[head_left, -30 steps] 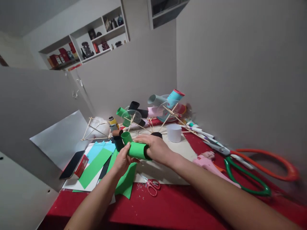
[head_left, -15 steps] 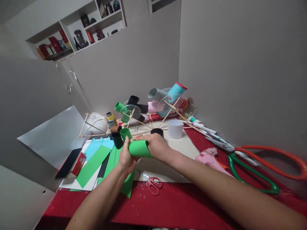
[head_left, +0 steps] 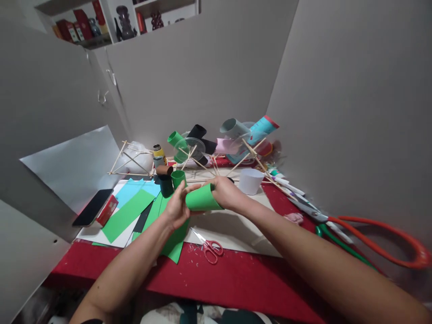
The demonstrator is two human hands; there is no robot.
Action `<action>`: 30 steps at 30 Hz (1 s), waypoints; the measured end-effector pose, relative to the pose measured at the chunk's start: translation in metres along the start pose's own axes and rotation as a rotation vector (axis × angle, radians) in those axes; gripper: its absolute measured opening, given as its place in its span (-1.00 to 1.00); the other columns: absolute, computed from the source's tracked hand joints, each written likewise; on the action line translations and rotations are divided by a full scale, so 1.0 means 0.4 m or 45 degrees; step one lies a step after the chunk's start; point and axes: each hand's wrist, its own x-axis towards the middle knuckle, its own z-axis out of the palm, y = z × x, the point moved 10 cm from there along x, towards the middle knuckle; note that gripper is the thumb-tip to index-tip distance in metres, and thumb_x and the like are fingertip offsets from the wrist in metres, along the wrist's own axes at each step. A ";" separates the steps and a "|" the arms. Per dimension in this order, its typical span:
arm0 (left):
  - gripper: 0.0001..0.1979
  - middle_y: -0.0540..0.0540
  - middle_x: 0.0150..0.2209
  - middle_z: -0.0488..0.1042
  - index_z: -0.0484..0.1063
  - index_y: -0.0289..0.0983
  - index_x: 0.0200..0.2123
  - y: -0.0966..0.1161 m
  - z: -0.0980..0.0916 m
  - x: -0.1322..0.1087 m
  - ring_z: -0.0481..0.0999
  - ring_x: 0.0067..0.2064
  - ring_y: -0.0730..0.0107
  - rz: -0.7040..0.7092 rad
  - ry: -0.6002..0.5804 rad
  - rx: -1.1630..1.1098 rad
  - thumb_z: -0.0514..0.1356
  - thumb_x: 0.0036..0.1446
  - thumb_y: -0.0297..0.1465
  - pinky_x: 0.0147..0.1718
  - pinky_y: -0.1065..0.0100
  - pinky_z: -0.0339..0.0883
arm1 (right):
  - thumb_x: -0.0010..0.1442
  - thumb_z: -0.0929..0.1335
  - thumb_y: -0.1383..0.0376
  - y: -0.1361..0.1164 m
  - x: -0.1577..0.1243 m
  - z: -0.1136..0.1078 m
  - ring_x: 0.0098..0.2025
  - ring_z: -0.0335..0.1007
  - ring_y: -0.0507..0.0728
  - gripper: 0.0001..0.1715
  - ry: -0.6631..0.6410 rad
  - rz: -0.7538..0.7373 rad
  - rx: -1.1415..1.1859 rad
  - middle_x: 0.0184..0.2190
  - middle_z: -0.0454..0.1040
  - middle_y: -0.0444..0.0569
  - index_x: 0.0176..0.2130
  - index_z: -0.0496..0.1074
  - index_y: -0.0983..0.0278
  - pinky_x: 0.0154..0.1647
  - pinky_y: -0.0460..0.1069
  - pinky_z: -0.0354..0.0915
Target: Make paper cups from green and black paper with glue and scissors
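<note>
Between my two hands is a curled tube of green paper (head_left: 202, 199), lying roughly sideways above the table. My left hand (head_left: 176, 208) grips its left end, thumb up and fingers beneath it. At the right end, my right hand (head_left: 224, 192) holds the paper's edge, and some of its fingertips are hidden by the roll. Just behind my left hand stands a green paper tube (head_left: 178, 177), beside a black tube (head_left: 165, 185) and a brown roll (head_left: 164, 170). Green paper strips (head_left: 175, 245) lie under my left wrist. Small red-handled scissors (head_left: 209, 247) rest below the tube.
Large orange-handled scissors (head_left: 381, 234) lie at the right. Behind are a white cup (head_left: 251, 181) and a stick frame (head_left: 189, 155) with clear discs and coloured tubes. A phone (head_left: 93, 207) leans on a red box (head_left: 108, 210) at the left. Red cloth (head_left: 236, 274) covers the front edge.
The camera view has tipped downward and shifted, bringing my lap into sight. My hands stay on the green tube, whose lower right edge now slants outward.
</note>
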 end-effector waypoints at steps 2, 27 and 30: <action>-0.50 -0.26 -0.17 0.57 0.47 -0.29 -0.04 0.004 -0.001 -0.004 0.58 -0.20 0.13 0.005 -0.068 0.079 0.13 0.20 0.00 -0.22 0.11 0.48 | 0.31 0.39 0.20 0.009 0.005 -0.008 -0.32 0.49 0.08 -0.76 -0.089 0.066 -0.116 -0.31 0.52 -0.10 -0.24 0.49 0.37 -0.29 0.01 0.45; -0.44 -0.21 -0.12 0.57 0.46 -0.31 -0.07 0.089 0.032 -0.053 0.56 -0.08 0.11 0.275 -0.391 0.010 0.46 -0.15 -0.24 0.04 0.02 0.34 | 0.39 0.10 0.08 -0.101 -0.020 -0.183 -0.31 0.52 0.09 -0.46 0.043 -0.075 0.079 -0.10 0.53 0.20 0.08 0.33 0.37 -0.40 -0.06 0.39; -0.49 -0.19 -0.15 0.58 0.47 -0.33 -0.09 0.105 0.026 -0.062 0.55 -0.07 0.16 0.291 -0.375 -0.071 0.43 -0.11 -0.23 0.10 0.05 0.31 | 0.37 0.06 0.02 -0.054 -0.066 -0.144 -0.36 0.53 0.11 -0.42 0.060 -0.042 0.101 -0.19 0.56 0.22 -0.01 0.35 0.39 -0.43 -0.05 0.38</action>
